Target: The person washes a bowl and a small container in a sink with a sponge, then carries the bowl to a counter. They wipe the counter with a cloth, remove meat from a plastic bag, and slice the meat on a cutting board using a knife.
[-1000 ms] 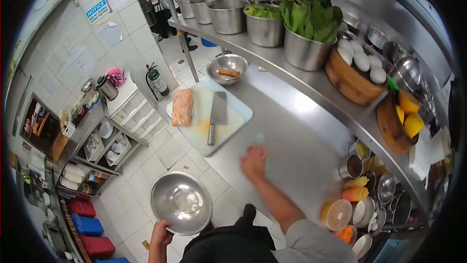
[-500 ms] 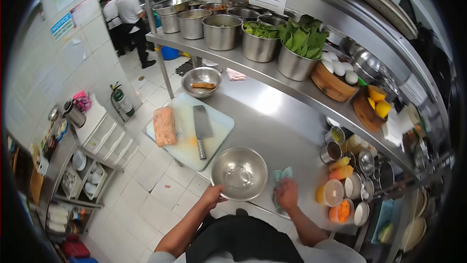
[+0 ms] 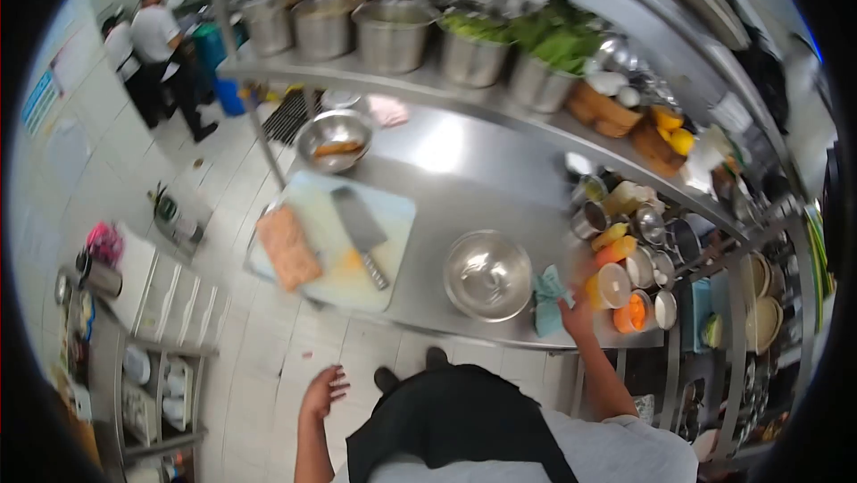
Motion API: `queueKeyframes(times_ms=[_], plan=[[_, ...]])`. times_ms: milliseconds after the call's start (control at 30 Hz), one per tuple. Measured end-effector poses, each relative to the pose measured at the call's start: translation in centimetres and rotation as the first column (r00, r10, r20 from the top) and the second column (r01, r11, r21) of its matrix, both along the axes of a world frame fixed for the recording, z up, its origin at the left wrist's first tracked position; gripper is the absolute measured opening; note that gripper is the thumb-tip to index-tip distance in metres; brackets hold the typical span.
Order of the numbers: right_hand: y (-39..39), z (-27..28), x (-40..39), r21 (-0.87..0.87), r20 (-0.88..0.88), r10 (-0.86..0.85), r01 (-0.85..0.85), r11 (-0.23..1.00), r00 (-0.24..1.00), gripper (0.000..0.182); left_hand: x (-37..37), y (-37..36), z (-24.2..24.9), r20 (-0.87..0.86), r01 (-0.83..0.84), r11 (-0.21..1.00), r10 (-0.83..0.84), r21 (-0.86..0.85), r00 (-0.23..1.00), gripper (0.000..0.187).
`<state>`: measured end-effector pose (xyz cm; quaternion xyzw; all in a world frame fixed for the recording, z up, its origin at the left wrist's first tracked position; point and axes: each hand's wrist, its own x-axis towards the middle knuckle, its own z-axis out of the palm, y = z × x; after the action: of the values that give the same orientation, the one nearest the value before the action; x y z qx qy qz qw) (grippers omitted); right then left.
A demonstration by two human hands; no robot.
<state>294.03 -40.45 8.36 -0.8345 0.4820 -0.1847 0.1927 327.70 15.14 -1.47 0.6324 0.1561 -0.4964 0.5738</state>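
My left hand (image 3: 325, 388) hangs over the floor in front of the counter, fingers apart, holding nothing. At the counter's right front, my right hand (image 3: 578, 306) is closed on a blue-green cloth (image 3: 550, 301). Just left of the cloth, an empty steel bowl (image 3: 487, 276) rests on the counter. A cleaver (image 3: 359, 220) lies on the pale cutting board (image 3: 400, 233), beside an orange-pink slab of fish or meat (image 3: 287, 249). Behind the board, another steel bowl (image 3: 333, 140) holds a brownish piece.
Above the counter runs a metal shelf (image 3: 420, 85) with several steel pots, leafy greens (image 3: 561, 35) and lemons (image 3: 680, 140). Bottles and tubs, including an orange one (image 3: 630, 313), stand at the right. Two people (image 3: 157, 37) stand at the back left. White drawers (image 3: 170, 291) are at the left.
My left hand has let go of the empty bowl and moved left, away from the counter. That bowl now sits farther right, near the cloth. The whole view has shifted and blurred slightly.
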Motion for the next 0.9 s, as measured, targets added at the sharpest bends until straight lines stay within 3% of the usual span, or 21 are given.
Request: queueKeyframes(times_ms=[33, 67, 100, 133, 233, 300, 400, 500, 700, 833, 900], plan=[[0.1, -0.4, 1.1, 0.009, 0.014, 0.015, -0.015, 1.0, 1.0, 0.054, 1.3, 2.4, -2.8, 0.013, -0.03, 0.999, 0.03, -0.024, 0.999, 0.051], [-1.6, -1.3, 1.5, -0.14, 0.013, 0.105, -0.102, 0.985, 0.994, 0.056, 2.2, 4.6, -5.7, 0.023, -0.072, 0.997, 0.073, -0.033, 0.997, 0.05], [-2.8, -2.9, 2.3, -0.272, 0.012, 0.197, -0.187, 0.944, 0.98, 0.057, 2.9, 5.0, -4.6, 0.092, -0.15, 0.989, 0.151, -0.01, 0.984, 0.049], [-2.4, -2.8, 4.6, -0.197, 0.043, 0.174, -0.162, 0.967, 0.984, 0.057, 4.3, 5.4, -3.8, 0.108, -0.157, 0.985, 0.164, -0.072, 0.981, 0.05], [0.7, 4.9, 14.0, 0.014, 0.206, 0.186, -0.193, 0.981, 0.961, 0.057, 6.8, 1.1, 5.1, 0.243, -0.298, 0.955, 0.288, 0.002, 0.926, 0.055], [3.0, 7.3, 19.8, -0.017, 0.31, 0.32, -0.331, 0.943, 0.895, 0.053, 8.5, -1.0, 7.7, 0.291, -0.311, 0.95, 0.309, -0.041, 0.905, 0.057], [7.0, 7.2, 27.5, -0.076, 0.351, 0.508, -0.517, 0.852, 0.786, 0.045, 11.0, -4.1, 10.7, 0.423, -0.222, 0.975, 0.198, 0.008, 0.884, 0.061], [13.0, 6.7, 33.5, 0.069, 0.324, 0.686, -0.74, 0.669, 0.651, 0.044, 13.3, -6.2, 12.1, 0.554, -0.131, 0.985, 0.046, 0.115, 0.831, 0.064], [21.1, 2.9, 40.0, 0.23, 0.242, 0.842, -0.872, 0.432, 0.482, 0.048, 18.9, -7.3, 11.3, 0.571, -0.141, 0.978, 0.029, 0.152, 0.821, 0.079], [23.0, 3.2, 45.3, 0.21, 0.231, 0.839, -0.867, 0.452, 0.493, 0.048, 24.5, -7.4, 9.3, 0.526, -0.056, 0.987, -0.032, 0.151, 0.85, 0.087], [24.1, 3.2, 48.7, 0.23, 0.2, 0.785, -0.807, 0.544, 0.586, 0.047, 26.8, -7.5, 9.3, 0.51, -0.003, 0.982, -0.095, 0.188, 0.855, 0.089]])
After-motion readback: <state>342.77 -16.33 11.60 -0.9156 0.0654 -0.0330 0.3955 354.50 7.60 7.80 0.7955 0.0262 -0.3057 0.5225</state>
